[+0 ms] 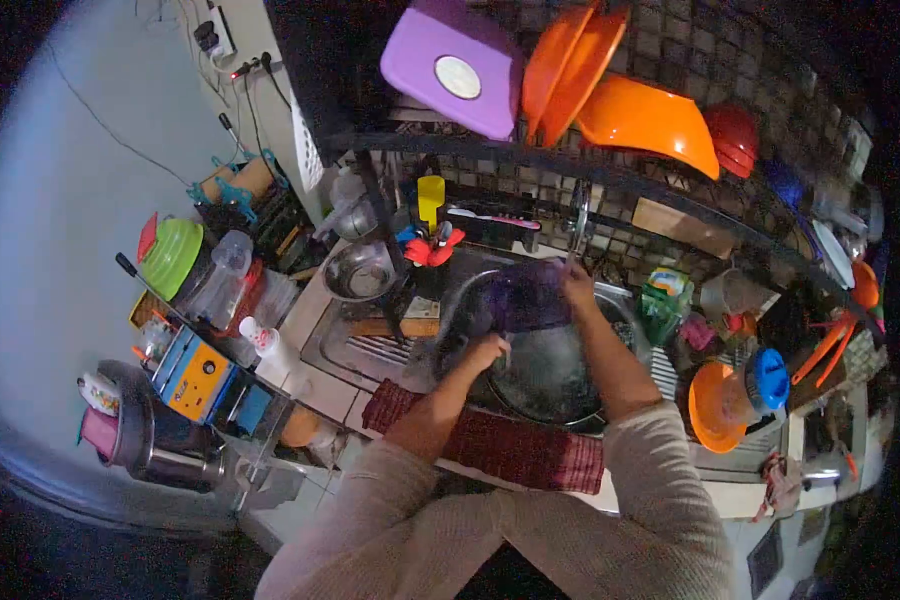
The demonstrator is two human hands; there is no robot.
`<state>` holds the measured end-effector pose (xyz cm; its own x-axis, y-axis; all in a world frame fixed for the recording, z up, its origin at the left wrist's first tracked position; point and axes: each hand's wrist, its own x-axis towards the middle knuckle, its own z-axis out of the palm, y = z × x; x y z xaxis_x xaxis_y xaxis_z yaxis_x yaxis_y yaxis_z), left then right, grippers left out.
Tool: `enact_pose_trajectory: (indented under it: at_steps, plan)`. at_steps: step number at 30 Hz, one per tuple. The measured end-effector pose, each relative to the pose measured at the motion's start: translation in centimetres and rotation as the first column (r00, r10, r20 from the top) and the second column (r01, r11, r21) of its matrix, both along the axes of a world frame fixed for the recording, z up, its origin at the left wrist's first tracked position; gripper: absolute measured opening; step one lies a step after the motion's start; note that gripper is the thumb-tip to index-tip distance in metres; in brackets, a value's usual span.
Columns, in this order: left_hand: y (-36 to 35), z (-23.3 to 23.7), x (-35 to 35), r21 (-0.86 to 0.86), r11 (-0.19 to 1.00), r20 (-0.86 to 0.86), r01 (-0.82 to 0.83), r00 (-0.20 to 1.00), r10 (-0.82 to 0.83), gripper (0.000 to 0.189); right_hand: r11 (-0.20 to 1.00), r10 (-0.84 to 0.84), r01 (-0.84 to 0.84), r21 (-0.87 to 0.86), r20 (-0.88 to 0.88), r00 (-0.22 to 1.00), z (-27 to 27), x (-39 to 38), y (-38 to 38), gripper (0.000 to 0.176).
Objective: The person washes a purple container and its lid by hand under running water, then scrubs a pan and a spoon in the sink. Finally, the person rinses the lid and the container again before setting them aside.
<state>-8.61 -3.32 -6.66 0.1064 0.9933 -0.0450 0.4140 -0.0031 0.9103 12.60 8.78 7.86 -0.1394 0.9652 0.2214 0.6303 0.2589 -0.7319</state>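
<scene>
While the person leans over the sink (622, 298), both hands meet at a purple dish (525, 300), held tilted just above a big dark pan (555, 390) that sits in the basin. The right hand (575, 285) is at the dish's upper right edge w/ fingers closed on the rim, so it has hold of it. The left hand (487, 352) is at the lower left edge, fingers curled in & touching the dish. Whether it grips the dish itself or sth small pressed against it can't be told, as the spot is dark and blurred. Both sleeves are pale and pushed up the forearms.

A red checked cloth (500, 445) hangs over the counter's front edge, just below the pan. Left of the sink a steel bowl (358, 272) stands on the drainer, w/ a green lid (170, 258) and a blue-and-yellow box (198, 375) further left. On the rack overhead are a purple container (455, 65) & orange plates (575, 60). Right of the sink lies an orange bowl (705, 410) w/ a blue-lidded jar (765, 380) beside it.
</scene>
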Motion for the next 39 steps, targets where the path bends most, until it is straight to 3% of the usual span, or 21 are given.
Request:
enact_pose_trajectory:
  at_steps: [1,3,4,6,9,10,12,13,14,15,16,18,20,22,25,28,30,34,36,37,39]
  plan:
    - [-2.3,4.1,-0.5,-0.008,0.998,0.053,-0.063,0.997,0.063,0.053,0.989,-0.045,-0.009,-0.147,-0.359,0.932,-4.5,0.7,1.8,0.046]
    - [-4.2,6.9,-2.3,-0.011,0.992,0.115,-0.127,0.985,0.127,0.052,0.861,-0.217,-0.309,-0.405,-0.840,0.498,-5.6,1.2,-1.1,0.047]
    - [-4.5,6.8,-3.0,-0.057,0.983,0.113,-0.174,0.977,0.179,0.049,0.718,-0.355,-0.555,-0.420,-0.907,0.227,-4.1,1.3,-4.5,0.046]
    - [-5.2,7.2,-3.1,-0.094,0.971,0.125,-0.220,0.965,0.231,0.048,0.550,-0.484,-0.749,-0.369,-0.872,0.075,-7.8,2.1,-5.1,0.045]
    - [-6.7,8.0,-1.5,-0.293,0.931,0.638,-0.218,0.680,0.360,0.043,0.586,-0.547,-0.623,-0.518,-0.820,0.168,-5.7,1.0,-8.4,0.044]
    - [-6.8,7.4,-1.1,-0.288,0.933,0.648,-0.215,0.674,0.355,0.043,0.590,-0.541,-0.618,-0.520,-0.822,0.175,-3.3,0.0,-9.5,0.044]
    - [-6.6,6.1,-0.7,-0.419,0.881,0.722,-0.220,0.507,0.471,0.040,0.912,-0.124,-0.334,-0.237,-0.937,0.327,1.3,-1.9,-10.8,0.047]
    - [-6.5,6.2,-0.3,-0.532,0.826,0.732,-0.188,0.387,0.560,0.038,0.970,0.022,-0.221,-0.097,-0.876,0.483,0.8,-2.3,-9.1,0.045]
    - [-6.7,6.3,-0.2,-0.529,0.829,0.735,-0.181,0.392,0.554,0.038,0.973,0.022,-0.213,-0.093,-0.875,0.483,0.3,-1.7,-8.0,0.045]
    - [-6.9,6.5,-0.1,-0.556,0.816,0.734,-0.155,0.368,0.570,0.037,0.978,0.196,-0.128,0.166,-0.508,0.839,3.3,-1.6,-8.3,0.042]
    - [-6.9,6.7,0.0,-0.582,0.803,0.732,-0.127,0.347,0.586,0.037,0.893,0.181,-0.170,0.417,0.012,0.983,5.5,-1.6,-8.9,0.039]
    - [-6.5,6.2,-0.4,-0.582,0.808,0.743,-0.092,0.344,0.574,0.036,0.923,0.146,-0.145,0.356,0.024,0.989,6.9,-2.2,-9.6,0.036]
    - [-6.0,5.6,-1.0,-0.592,0.805,0.756,-0.036,0.321,0.571,0.036,0.873,0.120,-0.266,0.409,0.348,0.930,8.5,-2.6,-10.1,0.037]
    - [-6.2,6.2,-1.7,-0.591,0.806,0.774,0.013,0.291,0.563,0.034,0.827,0.045,-0.206,0.522,0.303,0.952,6.1,-2.1,-8.4,0.038]
    - [-5.3,6.3,-2.1,-0.605,0.789,0.783,0.104,0.259,0.566,0.030,0.965,-0.039,0.131,0.228,-0.368,0.929,4.9,-1.1,-8.4,0.033]
    - [-2.6,5.9,-0.5,-0.665,0.719,0.739,0.202,0.314,0.596,0.025,0.962,-0.048,0.197,0.191,-0.589,0.806,4.1,-0.2,-9.4,0.034]
    - [-0.5,4.4,1.4,-0.708,0.658,0.700,0.257,0.374,0.608,0.023,0.960,-0.122,0.238,0.148,-0.543,0.831,4.7,0.0,-11.5,0.035]
    - [3.5,4.1,5.7,-0.628,0.742,0.731,0.233,0.502,0.461,0.016,0.927,-0.037,0.171,0.334,-0.373,0.927,7.5,0.3,-15.8,0.036]
    - [4.0,5.5,7.2,-0.550,0.796,0.730,0.254,0.609,0.310,0.015,0.873,-0.051,0.169,0.457,-0.259,0.965,9.0,0.3,-17.8,0.034]
    - [10.0,-3.4,9.0,-0.114,0.931,0.675,0.348,0.715,-0.184,0.025,0.869,-0.046,0.164,0.466,-0.253,0.966,9.9,0.3,-18.7,0.034]
    - [11.1,-2.3,11.5,-0.120,0.919,0.698,0.374,0.691,-0.190,0.026,0.881,-0.010,0.146,0.450,-0.291,0.957,11.7,0.4,-20.7,0.032]
